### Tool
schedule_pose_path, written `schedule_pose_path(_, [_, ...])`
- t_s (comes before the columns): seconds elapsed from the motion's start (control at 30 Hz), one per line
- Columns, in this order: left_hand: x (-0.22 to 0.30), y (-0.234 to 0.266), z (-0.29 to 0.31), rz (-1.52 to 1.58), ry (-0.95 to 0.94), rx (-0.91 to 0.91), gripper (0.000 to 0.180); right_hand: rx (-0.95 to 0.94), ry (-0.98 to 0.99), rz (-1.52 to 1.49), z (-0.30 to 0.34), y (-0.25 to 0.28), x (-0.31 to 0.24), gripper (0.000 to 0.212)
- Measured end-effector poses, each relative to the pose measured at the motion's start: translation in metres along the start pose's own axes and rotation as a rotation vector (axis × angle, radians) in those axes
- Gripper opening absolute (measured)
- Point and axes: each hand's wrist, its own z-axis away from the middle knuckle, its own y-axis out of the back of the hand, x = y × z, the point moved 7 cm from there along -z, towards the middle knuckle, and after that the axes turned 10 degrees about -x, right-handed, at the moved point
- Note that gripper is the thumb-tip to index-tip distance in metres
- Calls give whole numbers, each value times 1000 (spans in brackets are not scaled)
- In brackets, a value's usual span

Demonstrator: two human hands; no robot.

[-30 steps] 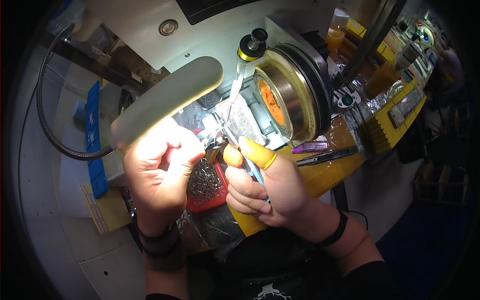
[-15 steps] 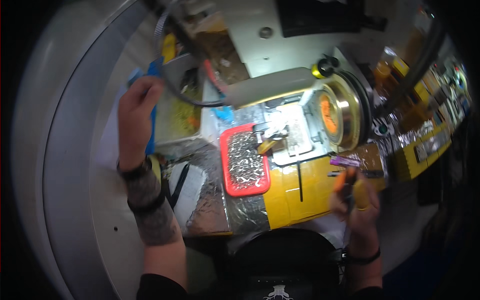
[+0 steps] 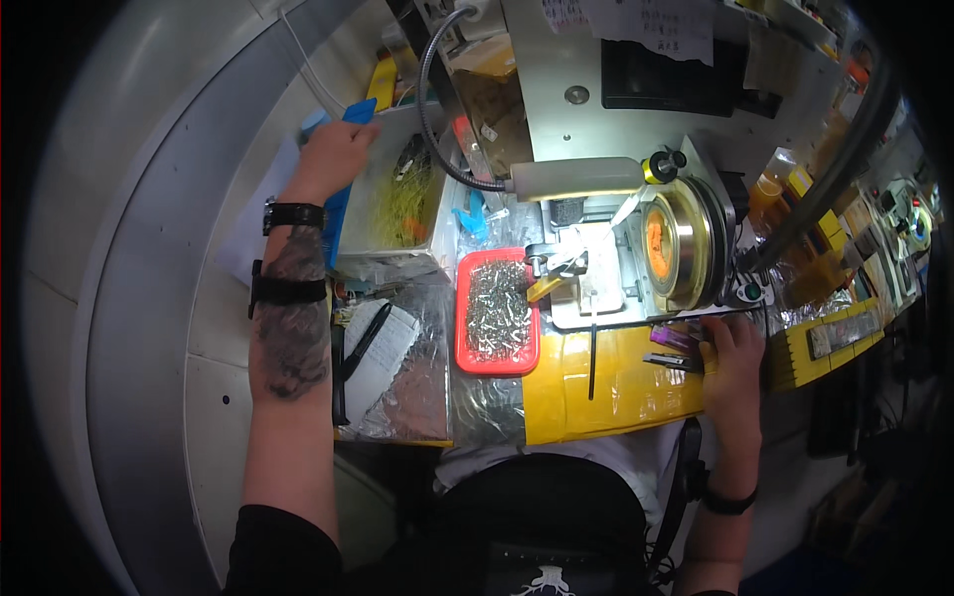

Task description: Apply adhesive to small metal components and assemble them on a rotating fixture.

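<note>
My left hand (image 3: 333,159) is closed at the upper end of a long blue plastic piece (image 3: 340,211), beside a pale bin (image 3: 437,253) of yellowish-green strands. Out to the right, my right hand (image 3: 733,363) is low over the worktop with its fingers curled downward. A yellow cover shows on its thumb. Whatever lies under those fingers is hidden. Next to them are a purple lighter (image 3: 674,339) and a utility knife (image 3: 671,363). Between my hands, a red tray (image 3: 462,328) holds many small metal pins, beside a lit machine (image 3: 586,316) with a round metal wheel (image 3: 686,243).
A lamp (image 3: 576,179) on a bendable neck reaches over the machine. White paper with a black pen (image 3: 368,341) lies at the left. A thin black rod (image 3: 593,363) rests on the yellow worktop (image 3: 556,402). At the right stand yellow boxes (image 3: 830,343) and a dark slanting bar (image 3: 820,184).
My right hand has moved forward and down to the worktop beside the lighter. The orange object it held no longer shows. My left hand stays by the blue piece; the view has shifted.
</note>
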Motion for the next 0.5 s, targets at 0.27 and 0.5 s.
schedule_pose_path(0.27, [15, 38, 19, 164, -71, 177, 31, -25, -29, -143, 2, 1, -2, 34])
schedule_pose_path(0.5, [53, 15, 85, 553, -340, 346, 26, 22, -42, -212, 1, 2, 17, 35])
